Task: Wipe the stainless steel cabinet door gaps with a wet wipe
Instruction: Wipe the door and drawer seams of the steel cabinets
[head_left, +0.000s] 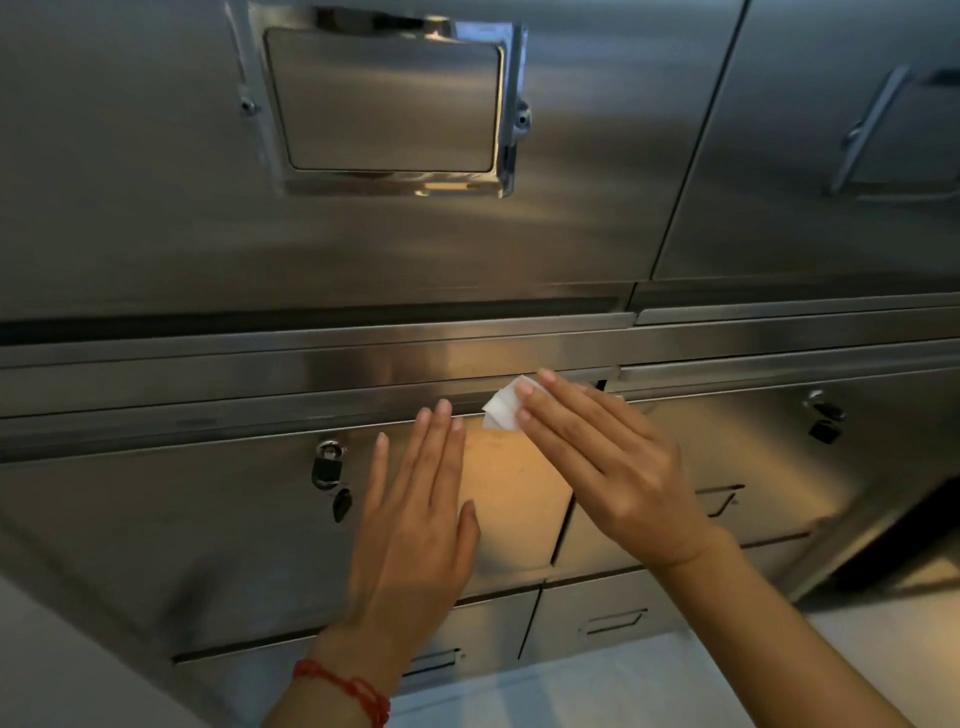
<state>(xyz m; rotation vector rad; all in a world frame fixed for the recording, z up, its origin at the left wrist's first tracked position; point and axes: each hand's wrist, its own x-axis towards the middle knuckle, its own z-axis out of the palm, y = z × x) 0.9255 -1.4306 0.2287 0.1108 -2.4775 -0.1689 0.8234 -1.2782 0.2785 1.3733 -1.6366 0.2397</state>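
Steel cabinet (156, 519) front fills the view, with the horizontal door gap (363, 415) running just past both sets of fingertips; wiping looks mid-way, no telling how much is clean. Right hand (613, 467), fingers straight and together, presses the folded wipe (501, 410) at the gap. Left hand (415, 519) lies flat on the door, fingers slightly spread, tips just below the gap.

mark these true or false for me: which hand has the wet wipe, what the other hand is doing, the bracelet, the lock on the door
1. The right hand presses the wet wipe at the gap along the top of the cabinet door. True.
2. The left hand grips a spray bottle. False: it lies flat and open against the door, holding nothing.
3. A red bracelet sits on the right wrist. False: it is on the left wrist.
4. A padlock hangs on the door, left of the left hand. True.
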